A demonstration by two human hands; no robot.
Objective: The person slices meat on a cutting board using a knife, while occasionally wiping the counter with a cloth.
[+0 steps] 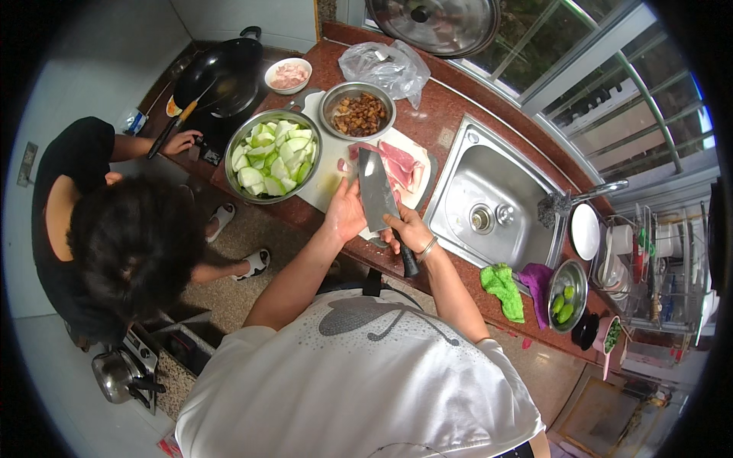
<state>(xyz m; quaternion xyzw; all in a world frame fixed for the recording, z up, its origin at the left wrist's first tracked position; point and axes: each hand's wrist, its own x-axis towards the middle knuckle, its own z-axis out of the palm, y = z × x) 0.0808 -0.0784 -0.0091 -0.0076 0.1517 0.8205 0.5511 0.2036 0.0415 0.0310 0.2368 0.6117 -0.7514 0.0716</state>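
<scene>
My right hand (413, 230) grips the black handle of a cleaver (373, 192), its broad blade pointing away from me over the cutting board (315, 192). My left hand (347, 213) is turned palm up beside the blade's left edge; part of it may be hidden behind the steel, and whether it touches is unclear. Raw pink meat (401, 163) lies on the board to the right of the blade, with small bits to its left. A steel bowl of browned, diced pieces (361, 114) rests at the board's far end. Left of the board is a large steel bowl of cut pale-green vegetable (275, 157).
A steel sink (487, 172) lies right of the board, with green (503, 292) and purple (535, 292) cloths on its near rim. At left, another person's hand (182, 142) is by the stove, below a black wok (220, 77). A plastic bag (386, 66) lies behind.
</scene>
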